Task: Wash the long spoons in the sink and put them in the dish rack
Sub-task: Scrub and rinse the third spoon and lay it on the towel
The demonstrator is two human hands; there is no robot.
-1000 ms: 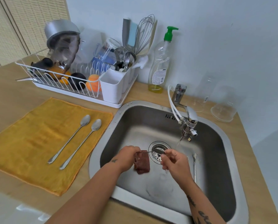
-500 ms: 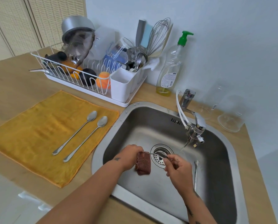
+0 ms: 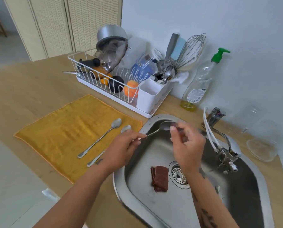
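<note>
spoon [image 3: 155, 131] now lifted, sponge [image 3: 160, 178] dropped

Sink [image 3: 138, 200]: brushed steel, dull sheen. Held spoon [image 3: 165, 126]: polished metal (mirror-bright bowl). Cloth [image 3: 63, 134]: yellow, napped, matt. Countertop [image 3: 30, 89]: pale wood grain, matt. Dish rack [image 3: 94, 79]: white coated wire. Scouring pad [image 3: 159, 178]: brown, rough.

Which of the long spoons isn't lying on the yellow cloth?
The long silver spoon held over the steel sink: the left hand grips its handle and the right hand touches its bowl. The other two spoons lie on the yellow cloth.
</note>
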